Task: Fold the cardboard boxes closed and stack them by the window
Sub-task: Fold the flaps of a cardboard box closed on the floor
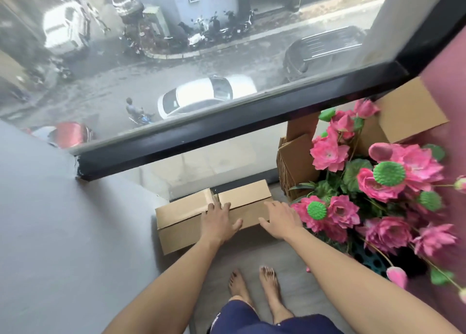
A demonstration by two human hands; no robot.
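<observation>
Window [176,63], closed cardboard box [181,217], hands flat

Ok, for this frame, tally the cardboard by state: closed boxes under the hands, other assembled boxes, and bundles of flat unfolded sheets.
Closed box on the floor by the window, both hands on it: 1, the closed box
Other assembled box, behind the flowers: 1, the far box
Bundle of flat cardboard standing upright: 1, the flat stack
Total: 3
</observation>
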